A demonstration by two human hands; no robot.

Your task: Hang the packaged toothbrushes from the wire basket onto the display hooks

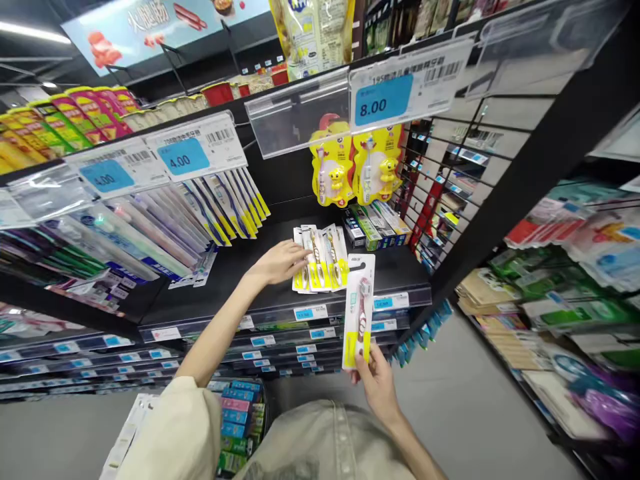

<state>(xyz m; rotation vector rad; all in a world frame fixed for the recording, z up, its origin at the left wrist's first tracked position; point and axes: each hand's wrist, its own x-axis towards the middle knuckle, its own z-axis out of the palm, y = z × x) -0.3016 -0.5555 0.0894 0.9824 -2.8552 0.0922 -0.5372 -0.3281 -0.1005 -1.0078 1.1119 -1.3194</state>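
Note:
My right hand (377,383) pinches the lower end of a packaged toothbrush (366,307), held upright in front of the shelf. Its card is white and yellow, and the brush inside is dark red and white. My left hand (281,263) reaches over the dark shelf (225,273), fingers stretched out at the left edge of a small pile of similar toothbrush packs (320,257). The fingertips seem to touch the pile, with no pack gripped between them.
Toothbrush packs (220,207) hang in rows at left, and yellow children's toothbrush packs (333,167) hang behind the pile. Toothpaste boxes (377,227) lie at the shelf's right end. A container of boxes (237,420) stands below. A black post (505,193) rises at right.

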